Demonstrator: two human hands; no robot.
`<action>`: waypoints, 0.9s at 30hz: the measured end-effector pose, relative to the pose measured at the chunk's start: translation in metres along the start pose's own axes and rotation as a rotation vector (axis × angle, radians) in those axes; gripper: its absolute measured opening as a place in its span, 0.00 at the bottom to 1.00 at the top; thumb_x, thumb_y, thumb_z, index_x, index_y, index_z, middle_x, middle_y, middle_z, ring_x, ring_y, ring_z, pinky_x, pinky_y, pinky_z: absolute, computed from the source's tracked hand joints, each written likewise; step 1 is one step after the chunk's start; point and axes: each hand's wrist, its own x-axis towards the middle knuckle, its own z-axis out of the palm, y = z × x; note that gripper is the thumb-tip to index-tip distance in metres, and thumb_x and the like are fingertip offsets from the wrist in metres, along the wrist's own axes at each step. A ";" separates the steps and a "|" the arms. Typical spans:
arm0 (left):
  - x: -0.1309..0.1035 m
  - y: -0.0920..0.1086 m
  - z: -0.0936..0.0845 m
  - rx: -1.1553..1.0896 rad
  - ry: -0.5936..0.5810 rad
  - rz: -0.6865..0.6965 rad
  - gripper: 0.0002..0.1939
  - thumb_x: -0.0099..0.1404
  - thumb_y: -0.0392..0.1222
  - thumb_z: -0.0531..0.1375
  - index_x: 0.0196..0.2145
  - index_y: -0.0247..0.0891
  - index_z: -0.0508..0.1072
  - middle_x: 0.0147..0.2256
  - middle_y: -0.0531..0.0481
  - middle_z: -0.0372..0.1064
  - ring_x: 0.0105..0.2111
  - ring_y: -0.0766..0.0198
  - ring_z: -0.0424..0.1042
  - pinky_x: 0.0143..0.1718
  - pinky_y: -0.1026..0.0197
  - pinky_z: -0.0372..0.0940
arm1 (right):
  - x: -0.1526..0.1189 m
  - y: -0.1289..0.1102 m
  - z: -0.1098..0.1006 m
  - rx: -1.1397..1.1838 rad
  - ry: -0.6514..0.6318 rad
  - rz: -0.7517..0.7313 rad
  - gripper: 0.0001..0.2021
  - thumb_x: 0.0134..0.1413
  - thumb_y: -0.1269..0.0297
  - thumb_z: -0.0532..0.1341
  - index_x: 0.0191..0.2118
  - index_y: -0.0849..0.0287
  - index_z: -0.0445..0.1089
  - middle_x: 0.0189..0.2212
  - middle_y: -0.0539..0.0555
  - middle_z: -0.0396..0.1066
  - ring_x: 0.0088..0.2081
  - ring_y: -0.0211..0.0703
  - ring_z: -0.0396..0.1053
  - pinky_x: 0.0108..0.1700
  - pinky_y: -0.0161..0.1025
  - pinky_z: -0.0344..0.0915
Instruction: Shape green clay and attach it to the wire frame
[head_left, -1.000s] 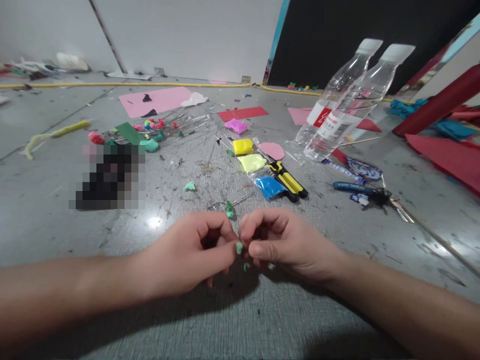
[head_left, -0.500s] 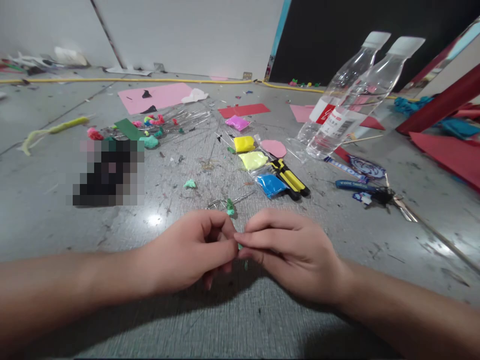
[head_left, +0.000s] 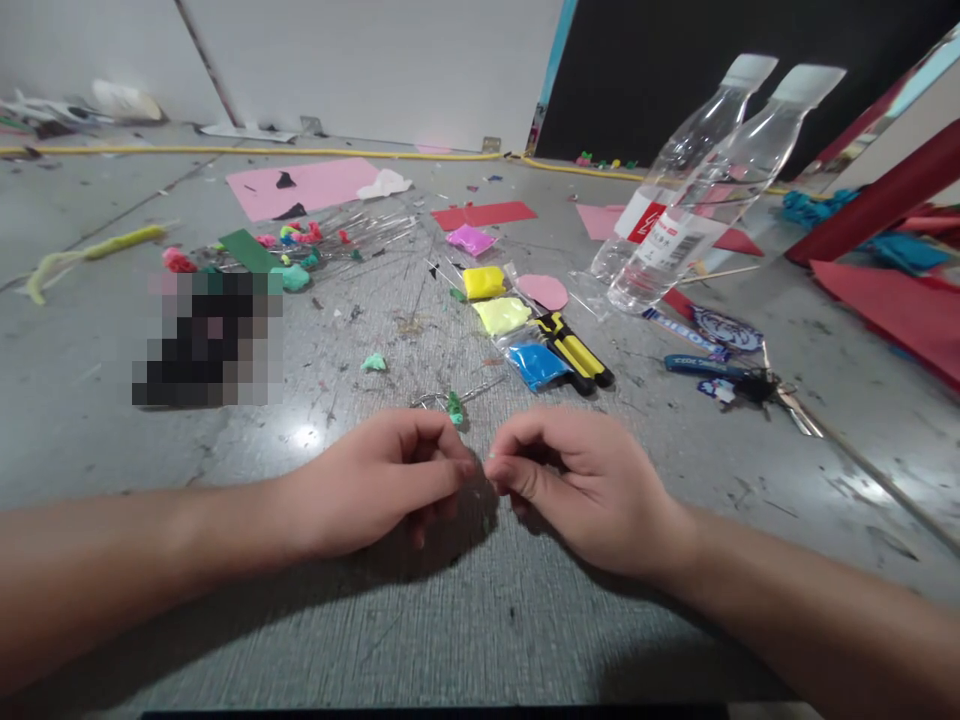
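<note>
My left hand [head_left: 397, 480] is closed in a pinch, thumb against index finger; anything between the tips is too small to name. Facing it across a narrow gap, my right hand [head_left: 581, 485] also pinches, and a tiny pale speck shows at its fingertips. Just beyond the hands lies a small green clay piece [head_left: 454, 407] with thin wire around it. A lump of mint-green clay [head_left: 373, 362] sits farther left. Past my right hand are a blue clay packet [head_left: 537, 366], a pale yellow packet [head_left: 501, 316], a yellow packet [head_left: 484, 282] and black-and-yellow pliers [head_left: 577, 355].
Two clear bottles [head_left: 660, 240] stand at the back right. Keys with a blue strap [head_left: 701, 367] lie on the right. Pink paper [head_left: 300, 188], a pixelated dark object [head_left: 202, 345] and a yellow-green fuzzy stem [head_left: 124, 243] lie left. A yellow cable [head_left: 337, 153] runs along the back.
My hands have moved apart, from touching fingertips to a narrow gap. The green bit seen between them earlier no longer shows. The whole view has shifted slightly.
</note>
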 end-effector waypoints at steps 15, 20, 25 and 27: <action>0.003 0.001 -0.002 -0.032 -0.048 0.029 0.07 0.63 0.40 0.63 0.29 0.36 0.71 0.21 0.57 0.67 0.18 0.72 0.64 0.18 0.71 0.59 | 0.000 0.002 -0.002 -0.131 0.024 -0.168 0.11 0.63 0.62 0.69 0.29 0.59 0.74 0.22 0.45 0.74 0.23 0.29 0.69 0.27 0.28 0.62; 0.005 -0.002 -0.004 -0.042 -0.080 0.078 0.08 0.63 0.40 0.63 0.29 0.35 0.70 0.20 0.58 0.65 0.19 0.72 0.64 0.19 0.71 0.62 | -0.001 0.003 0.000 -0.134 0.040 -0.213 0.07 0.69 0.67 0.62 0.37 0.60 0.75 0.25 0.47 0.76 0.25 0.30 0.72 0.30 0.28 0.65; 0.007 -0.004 -0.005 -0.100 -0.091 0.097 0.05 0.64 0.38 0.62 0.31 0.34 0.71 0.21 0.58 0.67 0.20 0.72 0.66 0.21 0.70 0.66 | -0.002 0.003 0.002 -0.058 0.121 -0.210 0.08 0.66 0.76 0.61 0.46 0.62 0.76 0.36 0.53 0.81 0.30 0.33 0.77 0.35 0.30 0.71; 0.006 -0.003 -0.004 -0.131 -0.067 0.098 0.05 0.63 0.38 0.62 0.30 0.34 0.72 0.21 0.58 0.67 0.19 0.73 0.66 0.20 0.71 0.66 | -0.002 0.002 0.003 -0.060 0.134 -0.246 0.04 0.63 0.74 0.66 0.42 0.62 0.77 0.33 0.52 0.81 0.31 0.33 0.77 0.36 0.30 0.71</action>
